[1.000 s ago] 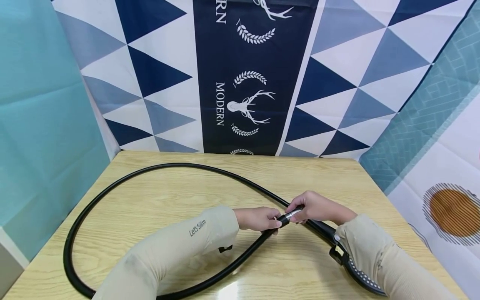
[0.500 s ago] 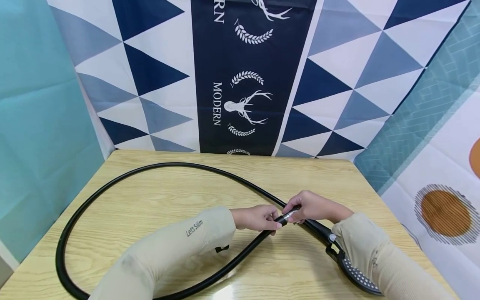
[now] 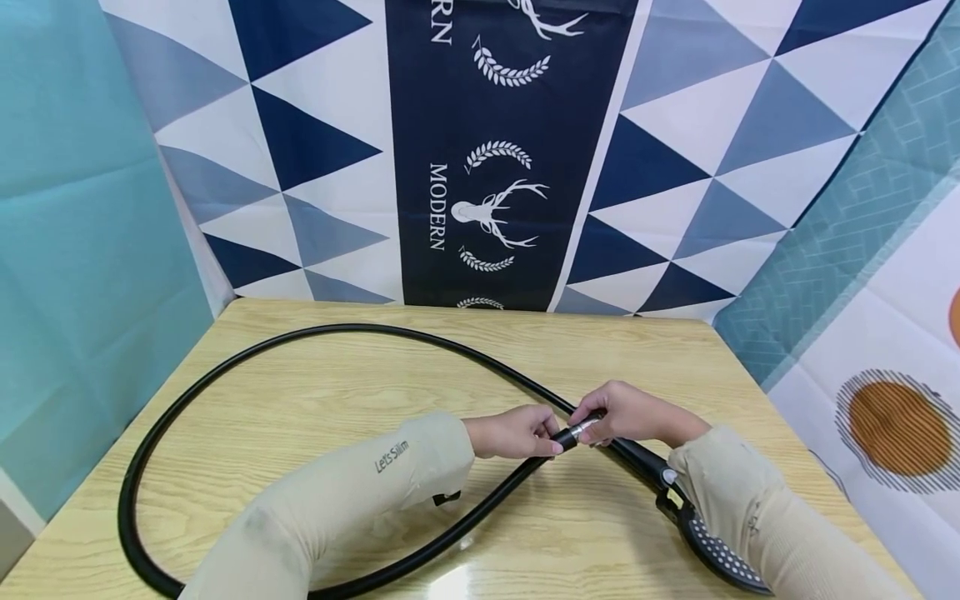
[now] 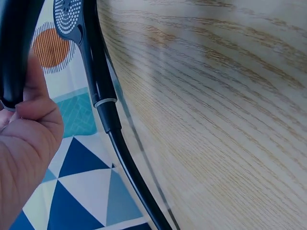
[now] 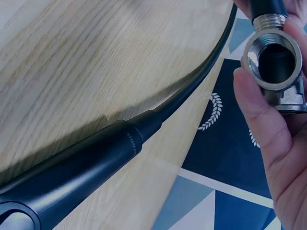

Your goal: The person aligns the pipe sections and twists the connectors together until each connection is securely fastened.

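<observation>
A black shower hose (image 3: 480,358) loops over the wooden table, and a black handheld shower head (image 3: 716,546) is joined to one of its ends. My left hand (image 3: 517,433) grips the other end, by its black collar (image 3: 566,440), between thumb and fingers. Right against that collar, my right hand (image 3: 633,412) pinches a silver metal tee connector (image 5: 287,98). Its round opening with inner threads faces the right wrist camera. Silver threads (image 5: 269,22) show between the connector and the black collar. In the left wrist view, the connector is hidden behind the hose end and fingers.
The wooden table (image 3: 360,392) ends at a patterned cloth backdrop (image 3: 322,167). Under my right forearm lies the shower head, face partly covered by the sleeve. The hose passes close behind both hands, and its near side runs under the left sleeve (image 3: 375,475).
Both hands stay together at the joint between hose end and connector, with only slight finger movement. The head view shifts a little; the hose loop and shower head keep their places.
</observation>
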A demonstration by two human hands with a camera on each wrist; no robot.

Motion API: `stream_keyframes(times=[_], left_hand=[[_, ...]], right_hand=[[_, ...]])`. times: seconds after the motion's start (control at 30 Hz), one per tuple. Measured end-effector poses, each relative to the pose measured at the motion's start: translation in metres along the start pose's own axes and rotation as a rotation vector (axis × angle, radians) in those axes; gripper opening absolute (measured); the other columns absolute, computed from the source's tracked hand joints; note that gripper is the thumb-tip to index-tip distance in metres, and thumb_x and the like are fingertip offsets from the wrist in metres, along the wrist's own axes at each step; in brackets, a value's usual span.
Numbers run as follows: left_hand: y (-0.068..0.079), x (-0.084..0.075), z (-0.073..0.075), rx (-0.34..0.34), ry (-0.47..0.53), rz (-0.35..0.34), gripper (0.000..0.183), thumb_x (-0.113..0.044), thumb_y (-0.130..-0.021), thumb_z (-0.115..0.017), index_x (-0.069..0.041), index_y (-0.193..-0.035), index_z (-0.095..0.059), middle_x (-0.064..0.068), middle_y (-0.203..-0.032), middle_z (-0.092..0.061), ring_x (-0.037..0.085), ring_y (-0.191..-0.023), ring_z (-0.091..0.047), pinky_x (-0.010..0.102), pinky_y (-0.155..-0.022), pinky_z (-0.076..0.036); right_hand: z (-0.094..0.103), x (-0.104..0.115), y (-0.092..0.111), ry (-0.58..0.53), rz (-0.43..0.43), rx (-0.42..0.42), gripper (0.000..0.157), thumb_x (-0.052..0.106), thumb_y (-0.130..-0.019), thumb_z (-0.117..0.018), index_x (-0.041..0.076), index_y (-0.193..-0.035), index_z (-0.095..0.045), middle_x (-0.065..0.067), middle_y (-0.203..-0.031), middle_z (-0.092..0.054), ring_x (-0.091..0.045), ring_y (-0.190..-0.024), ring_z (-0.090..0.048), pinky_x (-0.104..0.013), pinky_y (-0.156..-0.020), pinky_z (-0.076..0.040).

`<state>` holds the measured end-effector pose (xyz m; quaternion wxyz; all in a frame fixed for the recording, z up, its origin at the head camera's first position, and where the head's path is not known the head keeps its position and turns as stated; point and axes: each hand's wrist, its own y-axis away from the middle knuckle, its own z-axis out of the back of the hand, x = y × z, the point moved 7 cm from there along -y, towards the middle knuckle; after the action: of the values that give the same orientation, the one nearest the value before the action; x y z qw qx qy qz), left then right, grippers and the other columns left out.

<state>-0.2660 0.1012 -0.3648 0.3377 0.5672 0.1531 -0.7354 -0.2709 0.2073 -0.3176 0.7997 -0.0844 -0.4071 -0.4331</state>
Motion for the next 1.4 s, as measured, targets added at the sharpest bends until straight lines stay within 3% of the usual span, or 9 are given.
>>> stream_keyframes(times=[0.27,0.43,0.67,0.83,1.0,1.2,1.4], left_hand=[[0.004,0.003,0.003,0.019,0.004,0.1,0.012,-0.005,-0.095,-0.059,0.004,-0.087,-0.06,0.0,-0.07,-0.055,0.009,-0.057,-0.041,0.02,-0.052,-0.032],[0.006,0.003,-0.001,0.078,-0.013,0.089,0.025,-0.011,-0.098,-0.055,0.013,-0.094,-0.061,-0.001,-0.067,-0.059,0.008,-0.052,-0.035,0.019,-0.049,-0.028],[0.009,0.0,0.0,0.089,0.046,0.045,0.019,-0.01,-0.1,-0.052,0.009,-0.097,-0.056,0.001,-0.067,-0.057,0.009,-0.057,-0.042,0.019,-0.052,-0.031],[0.009,-0.003,0.001,0.076,0.038,0.036,0.023,-0.011,-0.1,-0.052,0.012,-0.1,-0.056,0.001,-0.067,-0.056,0.008,-0.056,-0.039,0.018,-0.052,-0.029],[0.009,-0.001,0.002,0.042,0.013,0.044,0.019,-0.011,-0.099,-0.054,0.007,-0.097,-0.059,0.001,-0.067,-0.056,0.008,-0.056,-0.038,0.02,-0.053,-0.029],[0.007,-0.003,0.003,0.001,-0.065,0.017,0.015,-0.011,-0.098,-0.055,0.002,-0.093,-0.059,0.0,-0.066,-0.054,0.009,-0.059,-0.04,0.02,-0.056,-0.03],[0.006,-0.005,0.003,-0.016,-0.062,0.03,0.019,-0.014,-0.097,-0.057,0.001,-0.086,-0.059,-0.001,-0.063,-0.053,0.008,-0.056,-0.042,0.019,-0.053,-0.032]], right_hand=[[0.0,0.003,0.0,-0.026,0.039,0.047,0.016,-0.006,-0.088,-0.062,-0.014,-0.101,-0.066,0.001,-0.074,-0.061,-0.007,-0.059,-0.051,-0.024,-0.056,-0.047],[0.0,0.002,0.0,-0.039,0.013,0.048,0.028,-0.001,-0.085,-0.067,-0.015,-0.109,-0.062,-0.002,-0.079,-0.064,-0.01,-0.061,-0.054,-0.028,-0.056,-0.048],[0.007,-0.008,0.008,-0.246,-0.086,-0.059,0.047,0.009,-0.09,-0.065,-0.017,-0.126,-0.049,-0.007,-0.096,-0.065,-0.013,-0.075,-0.06,-0.029,-0.07,-0.052],[0.006,-0.012,0.009,-0.359,-0.162,-0.117,0.054,0.009,-0.091,-0.065,-0.018,-0.131,-0.041,-0.007,-0.095,-0.063,-0.012,-0.079,-0.06,-0.029,-0.073,-0.052],[0.001,-0.014,0.009,-0.441,-0.268,-0.178,0.062,0.007,-0.091,-0.065,-0.019,-0.137,-0.032,-0.013,-0.101,-0.06,-0.013,-0.086,-0.062,-0.031,-0.079,-0.052],[-0.003,-0.016,0.015,-0.498,-0.369,-0.144,0.054,0.008,-0.097,-0.056,-0.02,-0.136,-0.033,-0.009,-0.087,-0.065,-0.012,-0.074,-0.065,-0.029,-0.071,-0.054],[-0.001,-0.02,0.017,-0.428,-0.397,-0.095,0.059,0.017,-0.098,-0.053,-0.013,-0.143,-0.028,-0.009,-0.085,-0.062,-0.015,-0.072,-0.065,-0.038,-0.074,-0.055]])
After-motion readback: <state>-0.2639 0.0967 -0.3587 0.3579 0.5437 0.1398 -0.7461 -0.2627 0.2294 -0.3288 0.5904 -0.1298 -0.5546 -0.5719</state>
